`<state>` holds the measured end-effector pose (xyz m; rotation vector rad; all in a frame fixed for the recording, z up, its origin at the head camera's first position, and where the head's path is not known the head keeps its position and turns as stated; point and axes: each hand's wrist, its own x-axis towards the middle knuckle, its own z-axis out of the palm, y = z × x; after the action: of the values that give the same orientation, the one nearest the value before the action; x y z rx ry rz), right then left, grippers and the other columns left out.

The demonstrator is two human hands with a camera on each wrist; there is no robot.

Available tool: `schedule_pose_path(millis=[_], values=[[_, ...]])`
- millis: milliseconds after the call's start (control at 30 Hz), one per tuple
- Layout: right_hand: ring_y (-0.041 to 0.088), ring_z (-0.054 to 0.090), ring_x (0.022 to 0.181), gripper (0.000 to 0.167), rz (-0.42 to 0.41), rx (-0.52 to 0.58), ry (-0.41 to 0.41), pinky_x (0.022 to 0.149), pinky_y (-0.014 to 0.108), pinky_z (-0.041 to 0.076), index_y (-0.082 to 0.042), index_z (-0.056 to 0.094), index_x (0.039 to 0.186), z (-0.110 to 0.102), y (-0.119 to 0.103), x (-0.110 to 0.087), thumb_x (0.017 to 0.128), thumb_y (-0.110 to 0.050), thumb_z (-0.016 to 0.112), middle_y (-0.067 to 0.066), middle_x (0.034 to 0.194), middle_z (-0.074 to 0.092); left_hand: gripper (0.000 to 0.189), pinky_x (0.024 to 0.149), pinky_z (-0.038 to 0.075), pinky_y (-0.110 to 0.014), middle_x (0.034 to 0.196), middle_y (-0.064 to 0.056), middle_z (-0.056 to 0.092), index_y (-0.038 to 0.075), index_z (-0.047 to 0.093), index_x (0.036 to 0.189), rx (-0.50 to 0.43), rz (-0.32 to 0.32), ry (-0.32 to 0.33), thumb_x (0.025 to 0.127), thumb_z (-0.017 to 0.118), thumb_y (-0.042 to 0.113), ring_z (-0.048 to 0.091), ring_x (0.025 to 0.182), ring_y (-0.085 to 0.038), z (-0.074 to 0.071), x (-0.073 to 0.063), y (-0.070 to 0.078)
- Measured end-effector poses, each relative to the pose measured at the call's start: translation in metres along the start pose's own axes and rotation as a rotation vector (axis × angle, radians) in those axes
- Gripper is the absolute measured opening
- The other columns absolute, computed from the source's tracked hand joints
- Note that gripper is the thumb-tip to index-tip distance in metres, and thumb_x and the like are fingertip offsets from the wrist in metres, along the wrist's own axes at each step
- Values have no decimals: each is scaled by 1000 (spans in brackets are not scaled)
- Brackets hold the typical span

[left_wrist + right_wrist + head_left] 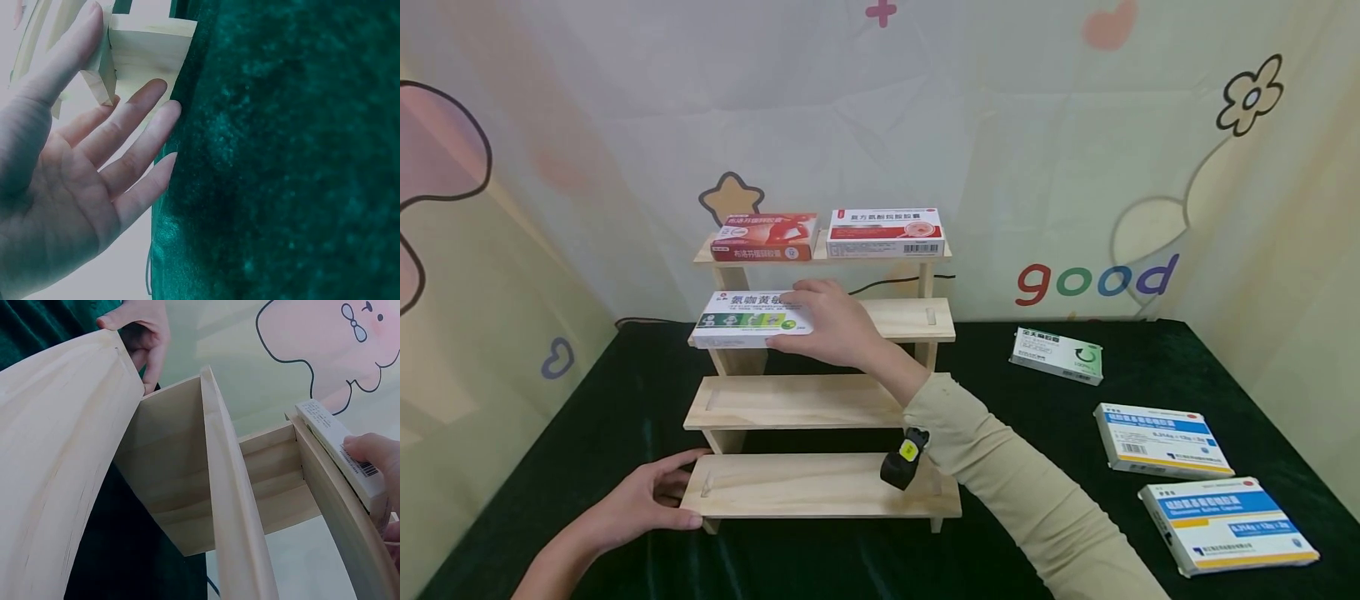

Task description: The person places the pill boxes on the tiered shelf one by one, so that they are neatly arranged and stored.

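Observation:
A wooden stepped display rack (820,487) has several tiers. At its left end my left hand (643,500) holds the lowest board, thumb at the front corner and index finger at the back; the other fingers stick out loosely in the left wrist view. On the second tier from the top, at its left, lies a white medicine box (748,321) with a green band. My right hand (831,325) grips that box's right end, thumb on the front side and fingers over the far side. The right wrist view shows the box (344,450) along the board's edge.
A red medicine box (765,237) and a white-and-red box (886,233) rest on the top tier. Right of the rack, on dark green cloth (1030,467), lie a green-and-white box (1057,356) and two blue-and-white boxes (1163,440). A printed curtain (1000,150) hangs behind.

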<state>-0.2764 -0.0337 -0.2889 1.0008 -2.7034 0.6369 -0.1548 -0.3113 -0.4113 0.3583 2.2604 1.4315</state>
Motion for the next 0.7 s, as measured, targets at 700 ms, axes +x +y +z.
schedule_pose_path(millis=[700], values=[[24, 32, 127, 66, -45, 26, 10, 99, 38, 33, -15, 51, 129, -9, 4, -7, 75, -49, 67, 9, 139, 39, 77, 75, 50, -31, 114, -28, 53, -14, 18, 136, -26, -1, 1, 83, 65, 13, 58, 92, -27, 0, 1, -1]])
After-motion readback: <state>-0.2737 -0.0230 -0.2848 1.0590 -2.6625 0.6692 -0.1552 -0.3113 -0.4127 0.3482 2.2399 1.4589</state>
